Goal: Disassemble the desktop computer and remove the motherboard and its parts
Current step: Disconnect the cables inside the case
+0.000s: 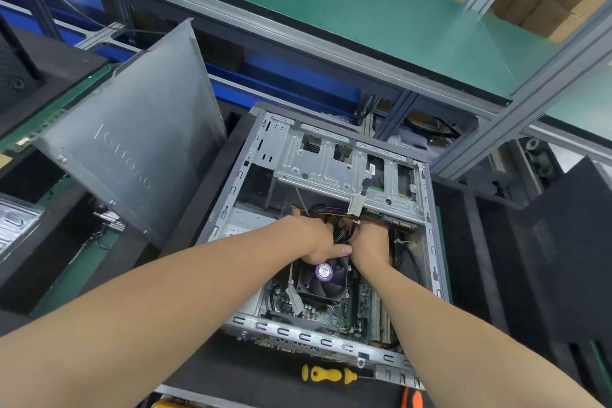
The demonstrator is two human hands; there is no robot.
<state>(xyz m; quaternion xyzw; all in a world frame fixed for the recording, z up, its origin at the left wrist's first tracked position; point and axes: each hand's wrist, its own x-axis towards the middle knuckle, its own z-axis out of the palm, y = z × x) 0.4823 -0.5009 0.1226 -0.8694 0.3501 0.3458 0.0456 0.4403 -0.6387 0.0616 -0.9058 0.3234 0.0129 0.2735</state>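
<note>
An open desktop case [433, 235] lies on its side in front of me. Its green motherboard [334, 311] shows at the near end, with a black CPU fan [323, 278] bearing a purple label. Both hands reach into the middle of the case. My left hand [318, 238] curls round a bundle of black and yellow power cables [334, 209] just above the fan. My right hand [371, 242] grips the same bundle from the right; its fingertips are hidden among the wires. A silver drive cage [318, 162] spans the far end.
The removed grey side panel [132, 142] leans upright left of the case. A yellow-handled screwdriver [328, 374] lies on the black mat near the case's front edge, and an orange-handled tool [412, 399] lies beside it. A green shelf on an aluminium frame [331, 36] overhangs the far side.
</note>
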